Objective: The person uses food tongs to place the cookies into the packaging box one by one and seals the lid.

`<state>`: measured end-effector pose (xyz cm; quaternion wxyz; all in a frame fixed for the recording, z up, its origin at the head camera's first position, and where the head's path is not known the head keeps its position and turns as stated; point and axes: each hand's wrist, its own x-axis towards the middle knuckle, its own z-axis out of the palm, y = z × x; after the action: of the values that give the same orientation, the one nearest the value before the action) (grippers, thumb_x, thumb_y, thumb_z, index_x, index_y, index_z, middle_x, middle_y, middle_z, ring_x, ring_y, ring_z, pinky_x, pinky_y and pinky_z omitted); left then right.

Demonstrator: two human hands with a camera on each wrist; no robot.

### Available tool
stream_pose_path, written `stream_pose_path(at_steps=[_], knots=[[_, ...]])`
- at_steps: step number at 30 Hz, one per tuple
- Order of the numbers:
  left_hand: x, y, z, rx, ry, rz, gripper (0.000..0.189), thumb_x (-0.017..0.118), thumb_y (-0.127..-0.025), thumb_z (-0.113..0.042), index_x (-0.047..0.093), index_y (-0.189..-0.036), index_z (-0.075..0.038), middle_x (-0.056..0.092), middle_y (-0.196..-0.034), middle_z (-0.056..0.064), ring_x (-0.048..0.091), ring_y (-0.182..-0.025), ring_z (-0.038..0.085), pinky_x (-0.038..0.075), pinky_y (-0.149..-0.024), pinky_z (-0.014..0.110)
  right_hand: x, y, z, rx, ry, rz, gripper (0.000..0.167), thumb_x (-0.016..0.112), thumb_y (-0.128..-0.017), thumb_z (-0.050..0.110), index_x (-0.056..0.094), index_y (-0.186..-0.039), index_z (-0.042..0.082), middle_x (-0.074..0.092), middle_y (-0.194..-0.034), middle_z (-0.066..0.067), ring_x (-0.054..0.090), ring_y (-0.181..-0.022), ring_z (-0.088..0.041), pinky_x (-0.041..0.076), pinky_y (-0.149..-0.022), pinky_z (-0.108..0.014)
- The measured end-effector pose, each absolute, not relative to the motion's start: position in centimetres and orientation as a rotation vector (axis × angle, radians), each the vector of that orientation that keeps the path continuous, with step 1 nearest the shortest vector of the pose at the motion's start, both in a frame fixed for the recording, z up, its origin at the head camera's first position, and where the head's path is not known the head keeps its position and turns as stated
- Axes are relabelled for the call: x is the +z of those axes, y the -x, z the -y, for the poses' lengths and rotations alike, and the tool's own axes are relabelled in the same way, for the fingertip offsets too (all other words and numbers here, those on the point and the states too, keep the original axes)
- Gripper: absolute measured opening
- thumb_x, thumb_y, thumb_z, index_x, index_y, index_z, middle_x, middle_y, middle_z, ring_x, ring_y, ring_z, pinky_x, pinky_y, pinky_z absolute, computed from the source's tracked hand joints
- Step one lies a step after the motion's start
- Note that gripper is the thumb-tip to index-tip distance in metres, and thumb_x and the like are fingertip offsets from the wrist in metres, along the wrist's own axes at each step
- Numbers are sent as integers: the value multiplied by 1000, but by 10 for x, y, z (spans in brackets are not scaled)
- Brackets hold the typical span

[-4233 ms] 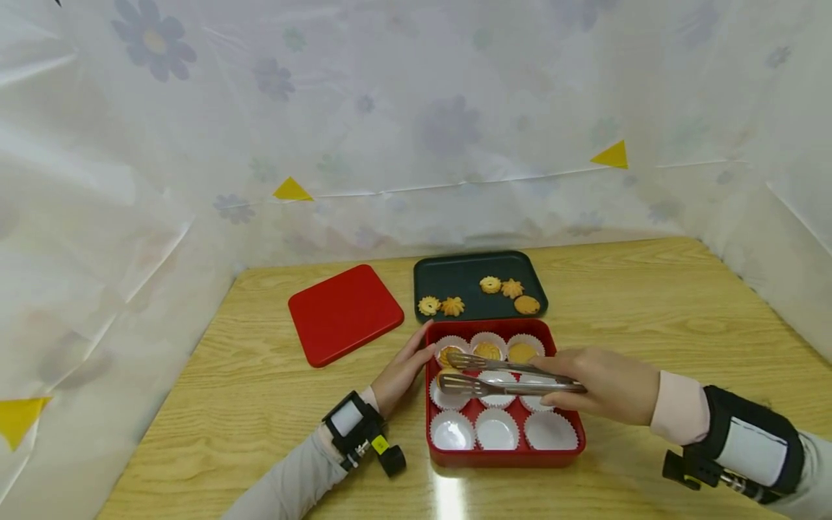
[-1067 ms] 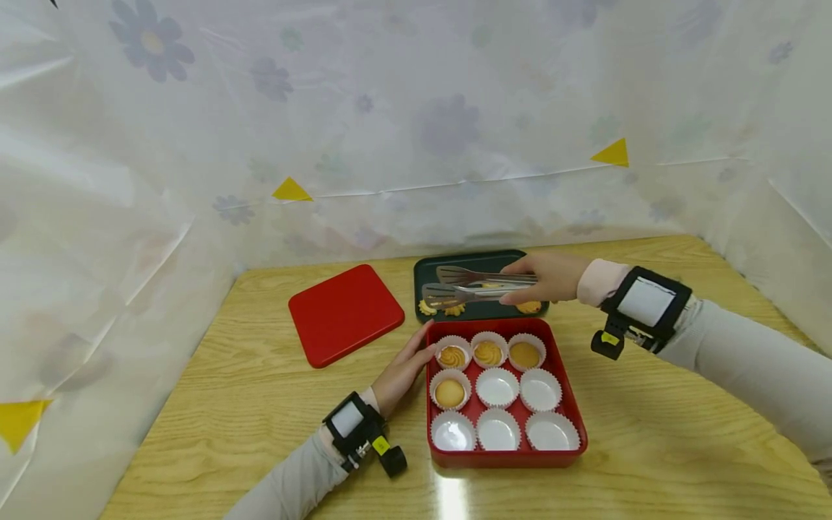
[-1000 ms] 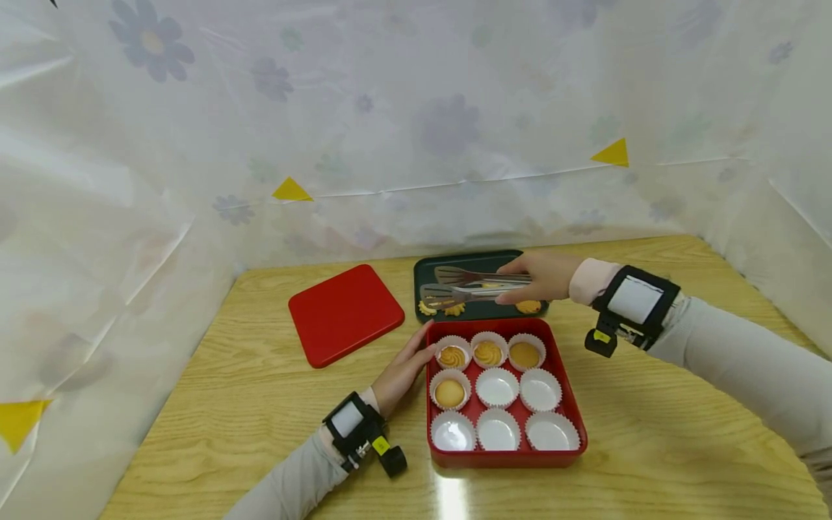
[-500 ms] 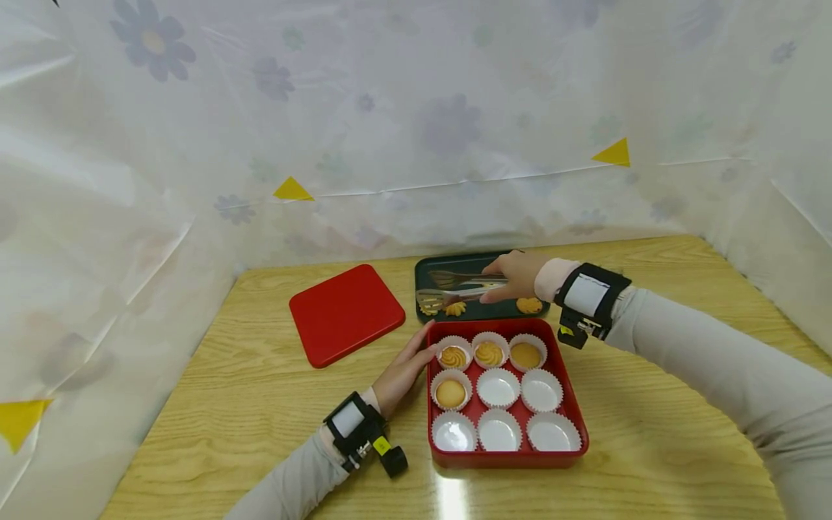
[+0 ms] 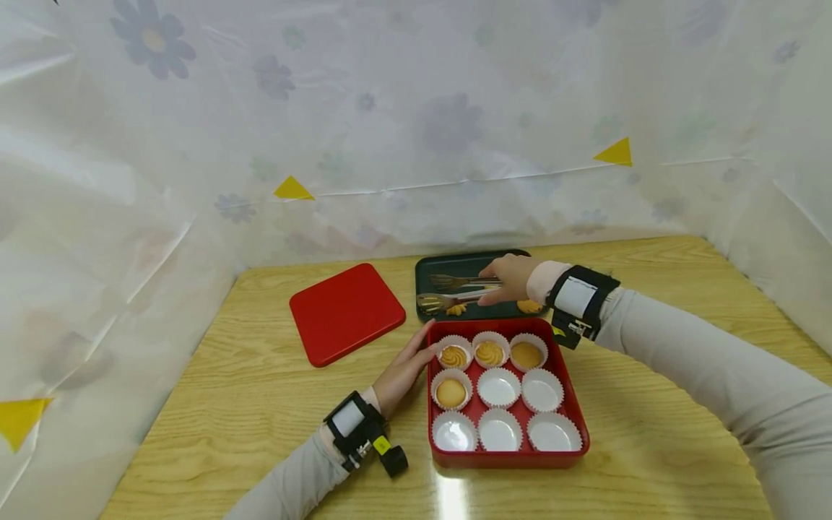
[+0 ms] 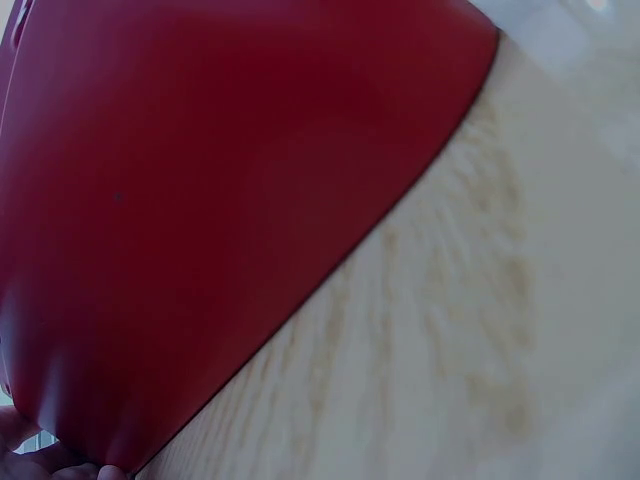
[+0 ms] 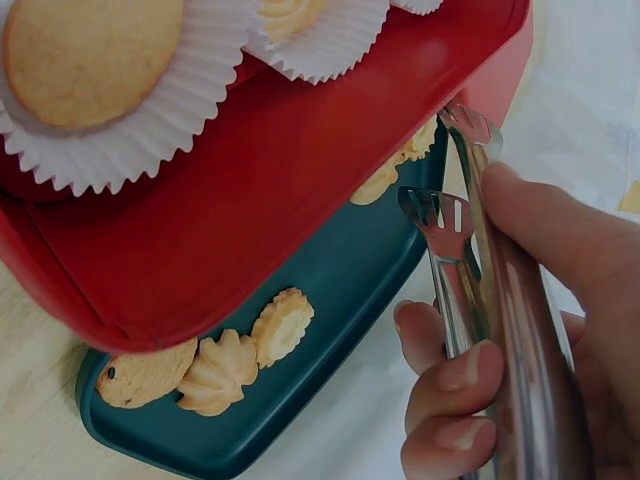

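Roomy wooden tabletop (image 5: 650, 433) lower right. Right hand (image 5: 513, 276) grips silver metal tongs (image 5: 448, 300) over the green rectangular tray (image 5: 464, 263), mid-frame; loose left hand (image 5: 398, 377) touches the square red box (image 5: 507, 459) along its left rim.

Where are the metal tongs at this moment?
In the head view, the metal tongs are in the right hand, over the dark green tray, just beyond the red box.

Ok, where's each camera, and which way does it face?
Head: on the head, facing forward and down; left hand, right hand and sleeves show.
Left wrist: on that wrist, facing the red box; fingertips show bottom left.
Right wrist: on that wrist, facing tongs, tray and red box; fingers show.
Head and right wrist share all three.
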<state>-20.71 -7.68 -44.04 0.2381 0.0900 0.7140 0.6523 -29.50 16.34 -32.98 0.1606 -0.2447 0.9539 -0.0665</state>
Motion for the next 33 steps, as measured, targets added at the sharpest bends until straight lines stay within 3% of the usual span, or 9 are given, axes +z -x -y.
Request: stream_pose_path(at_steps=[15,33], knots=[[-440,207,76,1790,-253,-1955,59,40,-103,-33,18,-156,-23,18,-162,7,9,-149,30,8,-117,60,-336,289,-160,-149,677,-2726,62,65,-92,38,50,-139,2,54,-137,-21,53,-124,-38,42,-104,-52],[-441,208,75,1791,-244,-1959,60,42,-103,-34,18,-156,-23,18,-162,7,9,-149,31,8,-117,61,-341,278,-159,-118,772,-2767,53,63,-94,31,53,-136,-1,59,-132,-22,61,-115,-36,48,-97,-50]])
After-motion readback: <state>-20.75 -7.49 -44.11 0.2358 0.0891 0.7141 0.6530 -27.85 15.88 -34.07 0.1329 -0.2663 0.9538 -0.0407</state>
